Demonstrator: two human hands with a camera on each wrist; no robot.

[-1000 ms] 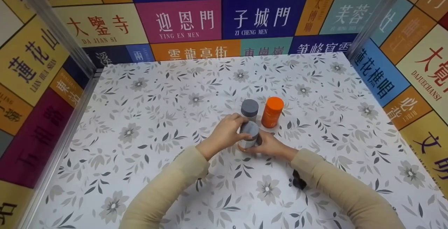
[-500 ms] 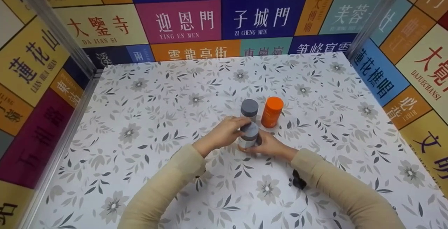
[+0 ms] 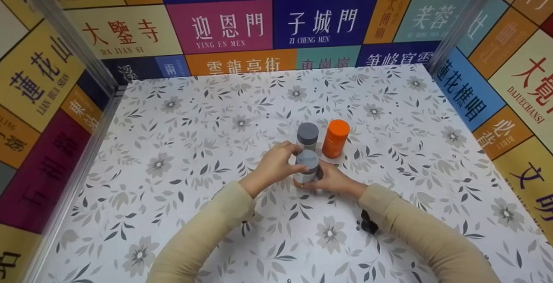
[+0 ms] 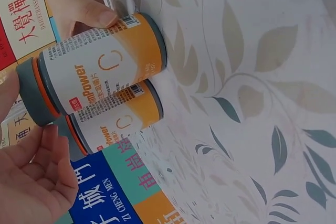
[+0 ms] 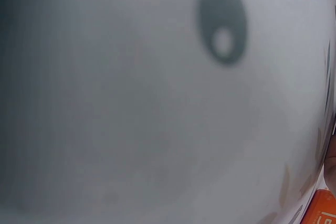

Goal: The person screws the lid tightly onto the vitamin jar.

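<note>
A white-and-orange supplement bottle (image 4: 105,69) with a grey screw cap (image 3: 307,159) stands upright on the table. My left hand (image 3: 274,164) grips that cap, thumb on the near side and fingertips at its far edge. Lower down, my right hand (image 3: 335,180) holds the bottle's body, its thumb (image 4: 102,17) along the label near the base. An orange ring (image 4: 46,88) shows just under the cap. Right behind stands a second bottle (image 4: 118,121) of the same kind, capped in grey. The right wrist view is mostly blurred white cloth, with a sliver of hand (image 5: 331,163) at its right edge.
An all-orange bottle (image 3: 336,139) stands upright to the right of the second bottle. A small black object (image 3: 368,222) lies by my right sleeve. Flower-patterned cloth (image 3: 207,123) covers the table, and panels with large lettering (image 3: 229,23) rise behind and at both sides.
My left hand turned around the cap half a second ago, fingers swinging right, and has now swung back to its earlier pose. The right hand and all bottles keep their places.
</note>
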